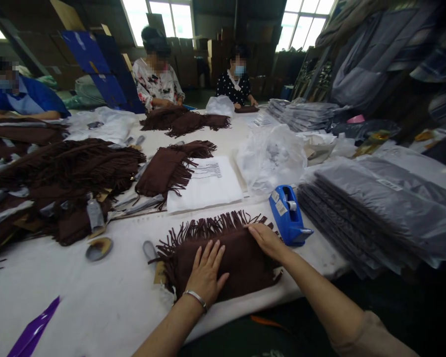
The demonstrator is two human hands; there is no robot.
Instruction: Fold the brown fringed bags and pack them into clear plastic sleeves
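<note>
A folded brown fringed scarf (241, 253) lies on the white table (96, 297) right in front of me, its fringe pointing away. My left hand (207, 271) rests flat on the scarf's near left part, fingers stretched out, a bracelet on the wrist. My right hand (266, 240) presses flat on the scarf's right end, fingers extended toward the fringe. Neither hand holds anything. A blue tape dispenser (290, 215) stands just right of my right hand.
Stacks of grey bagged items (379, 208) fill the right side. A white sheet (208, 186), crumpled clear bags (271, 156) and more brown scarves (70, 173) lie beyond. Three other people (156, 82) sit at the far side. A purple strip (33, 329) lies near left.
</note>
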